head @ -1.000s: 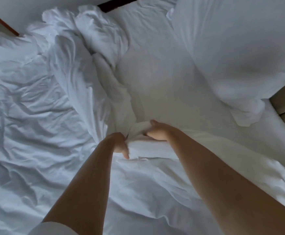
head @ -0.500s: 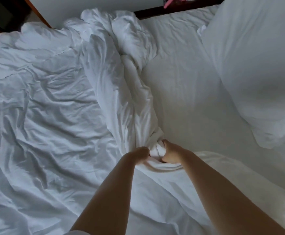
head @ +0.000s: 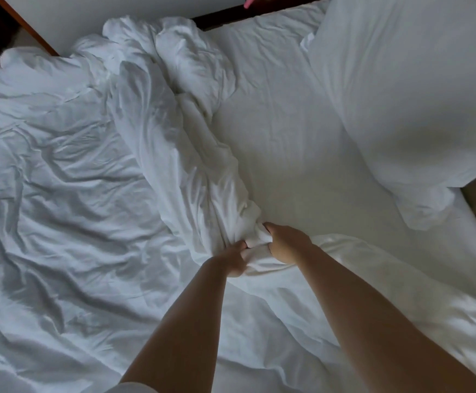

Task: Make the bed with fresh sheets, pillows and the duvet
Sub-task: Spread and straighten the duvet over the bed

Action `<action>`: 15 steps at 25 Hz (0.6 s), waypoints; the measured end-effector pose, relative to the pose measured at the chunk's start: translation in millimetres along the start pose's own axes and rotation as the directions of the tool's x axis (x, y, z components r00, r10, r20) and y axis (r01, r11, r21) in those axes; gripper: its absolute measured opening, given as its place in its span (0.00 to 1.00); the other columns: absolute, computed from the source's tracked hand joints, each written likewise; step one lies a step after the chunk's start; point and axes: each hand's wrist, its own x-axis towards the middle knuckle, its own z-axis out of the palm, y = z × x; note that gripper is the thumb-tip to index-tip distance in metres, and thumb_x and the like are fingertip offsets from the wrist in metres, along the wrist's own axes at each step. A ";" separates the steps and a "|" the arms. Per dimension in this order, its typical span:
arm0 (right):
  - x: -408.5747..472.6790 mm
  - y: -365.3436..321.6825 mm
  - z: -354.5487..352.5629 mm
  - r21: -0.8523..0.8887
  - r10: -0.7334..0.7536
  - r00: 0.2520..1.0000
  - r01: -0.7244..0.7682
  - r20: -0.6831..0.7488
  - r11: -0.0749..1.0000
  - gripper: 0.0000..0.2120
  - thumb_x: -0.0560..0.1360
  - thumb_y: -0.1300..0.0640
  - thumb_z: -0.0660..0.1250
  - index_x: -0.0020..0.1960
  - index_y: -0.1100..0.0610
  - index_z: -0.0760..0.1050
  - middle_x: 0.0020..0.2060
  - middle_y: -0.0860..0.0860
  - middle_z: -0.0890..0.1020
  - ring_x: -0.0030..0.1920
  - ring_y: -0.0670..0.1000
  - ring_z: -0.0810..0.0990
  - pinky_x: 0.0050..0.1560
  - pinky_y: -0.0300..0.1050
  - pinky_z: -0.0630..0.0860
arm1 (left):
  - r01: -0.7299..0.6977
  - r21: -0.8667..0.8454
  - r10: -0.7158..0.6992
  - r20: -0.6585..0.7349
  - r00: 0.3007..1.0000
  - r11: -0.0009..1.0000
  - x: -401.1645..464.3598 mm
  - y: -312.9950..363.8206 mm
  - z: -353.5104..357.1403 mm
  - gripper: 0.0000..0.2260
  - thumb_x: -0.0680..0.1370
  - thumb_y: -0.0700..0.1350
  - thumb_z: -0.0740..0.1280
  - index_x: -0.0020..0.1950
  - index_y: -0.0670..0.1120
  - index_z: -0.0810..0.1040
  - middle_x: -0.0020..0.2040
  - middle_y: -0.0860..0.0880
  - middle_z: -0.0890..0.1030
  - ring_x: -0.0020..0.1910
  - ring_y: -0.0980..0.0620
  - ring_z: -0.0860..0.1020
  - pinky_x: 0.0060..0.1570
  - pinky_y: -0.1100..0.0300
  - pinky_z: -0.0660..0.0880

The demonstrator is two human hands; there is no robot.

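Grip: our left hand (head: 235, 258) and right hand (head: 285, 245) sit almost together, each with fingers curled tight into one gathered bunch of the duvet (head: 75, 208).
Duvet: soft white cotton, heavily creased; it spreads left of our grip and rises beyond it in a thick, rope-like ridge.
Sheet (head: 296, 154): smooth, flat white cloth just right of our grip and beyond it.
Pillow (head: 409, 89): plump, rounded, white, well beyond our grip to the right, lying on the sheet.
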 end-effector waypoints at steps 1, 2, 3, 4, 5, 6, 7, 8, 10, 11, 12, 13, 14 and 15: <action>-1.6 4.7 -11.1 -0.044 0.000 0.998 -0.003 -0.057 0.999 0.20 0.77 0.61 0.57 0.69 0.51 0.65 0.60 0.54 0.77 0.60 0.57 0.76 0.52 0.45 0.70 | 0.000 0.045 0.000 0.007 1.000 0.999 4.5 8.6 -1.6 0.25 0.81 0.43 0.57 0.77 0.48 0.55 0.76 0.43 0.60 0.73 0.43 0.61 0.70 0.54 0.59; -2.8 9.6 -24.8 -0.086 -0.004 0.991 -0.008 -0.130 0.996 0.20 0.78 0.61 0.56 0.68 0.51 0.65 0.60 0.54 0.77 0.60 0.57 0.76 0.52 0.46 0.70 | -0.013 0.098 0.013 -0.002 1.000 0.995 8.2 19.4 -3.8 0.27 0.81 0.44 0.56 0.78 0.50 0.50 0.78 0.46 0.55 0.76 0.45 0.56 0.73 0.51 0.54; -5.3 13.8 -40.9 -0.113 -0.006 0.976 -0.019 -0.218 0.993 0.20 0.78 0.61 0.54 0.69 0.51 0.65 0.60 0.55 0.77 0.60 0.58 0.77 0.53 0.46 0.71 | -0.032 0.161 0.037 -0.029 0.999 0.986 10.2 33.1 -6.5 0.29 0.82 0.46 0.56 0.78 0.54 0.45 0.79 0.48 0.49 0.77 0.47 0.51 0.74 0.46 0.50; -8.6 20.0 -59.6 -0.128 -0.003 0.949 -0.039 -0.315 0.991 0.20 0.79 0.61 0.53 0.70 0.51 0.64 0.59 0.55 0.77 0.59 0.58 0.77 0.53 0.47 0.71 | -0.055 0.216 0.069 -0.058 0.996 0.975 11.8 50.4 -9.5 0.31 0.82 0.48 0.56 0.78 0.57 0.40 0.79 0.50 0.45 0.78 0.48 0.47 0.73 0.41 0.49; -11.6 26.7 -80.0 -0.135 -0.002 0.910 -0.059 -0.414 0.989 0.19 0.79 0.62 0.52 0.69 0.52 0.65 0.58 0.56 0.77 0.57 0.58 0.77 0.51 0.47 0.71 | -0.084 0.232 0.106 -0.083 0.991 0.969 11.1 70.3 -13.4 0.33 0.81 0.50 0.57 0.76 0.59 0.36 0.78 0.51 0.40 0.77 0.49 0.42 0.72 0.37 0.49; -15.4 35.0 -103.1 -0.136 0.002 0.862 -0.082 -0.507 0.987 0.18 0.79 0.62 0.52 0.68 0.53 0.66 0.55 0.56 0.77 0.55 0.58 0.78 0.48 0.47 0.70 | -0.132 0.214 0.158 -0.108 0.981 0.968 13.9 92.1 -19.3 0.36 0.81 0.49 0.59 0.75 0.61 0.33 0.78 0.51 0.36 0.77 0.49 0.38 0.71 0.34 0.49; -18.6 44.9 -129.3 -0.140 0.009 0.804 -0.114 -0.595 0.984 0.17 0.79 0.63 0.52 0.66 0.54 0.67 0.53 0.56 0.77 0.53 0.59 0.78 0.44 0.47 0.70 | -0.206 0.179 0.233 -0.145 0.962 0.962 15.9 117.6 -28.8 0.39 0.80 0.48 0.61 0.74 0.62 0.31 0.77 0.49 0.33 0.76 0.48 0.35 0.71 0.33 0.50; -21.8 54.0 -156.4 -0.148 0.011 0.725 -0.156 -0.689 0.977 0.15 0.79 0.63 0.53 0.64 0.55 0.69 0.52 0.57 0.77 0.51 0.59 0.78 0.41 0.47 0.70 | -0.294 0.155 0.321 -0.196 0.926 0.943 17.0 145.1 -42.1 0.41 0.80 0.46 0.63 0.73 0.61 0.31 0.77 0.47 0.32 0.75 0.46 0.33 0.71 0.35 0.50; -33.6 73.0 -216.5 -0.141 -0.009 0.445 -0.266 -0.896 0.954 0.13 0.74 0.63 0.59 0.57 0.57 0.74 0.44 0.57 0.78 0.42 0.58 0.80 0.32 0.46 0.71 | -0.479 0.196 0.518 -0.319 0.794 0.856 12.4 210.9 -75.7 0.43 0.78 0.41 0.65 0.75 0.56 0.32 0.76 0.42 0.33 0.74 0.44 0.32 0.74 0.42 0.44; -41.4 80.7 -242.4 -0.109 -0.018 0.292 -0.297 -0.956 0.949 0.12 0.69 0.63 0.64 0.51 0.58 0.77 0.39 0.56 0.78 0.36 0.57 0.79 0.27 0.43 0.69 | -0.544 0.216 0.584 -0.355 0.730 0.811 5.9 242.7 -93.6 0.43 0.78 0.40 0.65 0.76 0.52 0.33 0.76 0.41 0.33 0.74 0.43 0.31 0.74 0.47 0.40; -49.2 89.1 -262.4 -0.091 -0.032 0.193 -0.308 -0.981 0.947 0.11 0.65 0.64 0.69 0.47 0.58 0.78 0.35 0.55 0.78 0.32 0.56 0.78 0.24 0.40 0.65 | -0.590 0.222 0.626 -0.372 0.685 0.777 4.6 271.1 -109.5 0.44 0.78 0.39 0.66 0.76 0.50 0.33 0.76 0.40 0.33 0.74 0.43 0.31 0.74 0.50 0.38; -52.8 97.3 -272.6 -0.080 -0.039 0.136 -0.311 -0.990 0.947 0.13 0.61 0.64 0.74 0.45 0.59 0.78 0.33 0.55 0.78 0.31 0.55 0.77 0.24 0.39 0.62 | -0.612 0.231 0.650 -0.377 0.660 0.756 6.8 292.2 -121.1 0.45 0.77 0.40 0.67 0.76 0.49 0.33 0.76 0.40 0.33 0.74 0.43 0.32 0.74 0.50 0.38; -53.5 108.9 -276.3 -0.085 -0.044 0.138 -0.308 -0.989 0.948 0.16 0.59 0.63 0.77 0.45 0.59 0.78 0.34 0.55 0.78 0.32 0.55 0.77 0.25 0.39 0.61 | -0.622 0.247 0.666 -0.364 0.650 0.743 17.6 308.4 -126.9 0.45 0.77 0.41 0.68 0.76 0.49 0.33 0.77 0.41 0.35 0.75 0.43 0.34 0.75 0.48 0.41; -51.6 120.0 -273.6 -0.095 -0.051 0.155 -0.292 -0.987 0.952 0.17 0.59 0.62 0.78 0.46 0.59 0.78 0.34 0.55 0.78 0.33 0.55 0.78 0.26 0.39 0.62 | -0.610 0.278 0.670 -0.341 0.660 0.742 29.7 315.0 -126.2 0.45 0.76 0.43 0.69 0.77 0.49 0.34 0.77 0.42 0.36 0.76 0.43 0.36 0.75 0.47 0.45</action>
